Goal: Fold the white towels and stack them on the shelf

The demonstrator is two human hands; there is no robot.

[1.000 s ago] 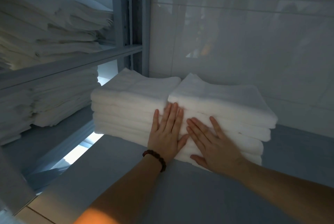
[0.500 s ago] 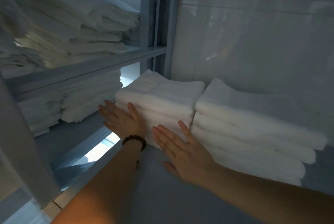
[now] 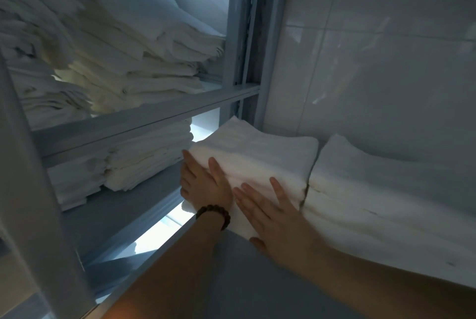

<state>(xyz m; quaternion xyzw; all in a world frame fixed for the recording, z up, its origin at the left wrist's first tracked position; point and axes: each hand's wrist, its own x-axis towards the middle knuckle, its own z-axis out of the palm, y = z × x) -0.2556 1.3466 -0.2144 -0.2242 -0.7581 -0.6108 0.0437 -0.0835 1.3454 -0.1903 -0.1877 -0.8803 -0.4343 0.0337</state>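
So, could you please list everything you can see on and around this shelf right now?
Left towel stack: one, white, on the shelf near the upright.
Right towel stack: one, white, close beside it, along the wall.
Shelf: one, grey, under both stacks.
Linen piles: several, white and cream, on the neighbouring rack.
Upright: one, grey metal, behind the left stack.
Tiled wall: one, white, behind.
Bead bracelet: one, dark, left wrist.
Left hand: one, bare, flat on the left stack's corner.
Right hand: one, bare, flat on its front.
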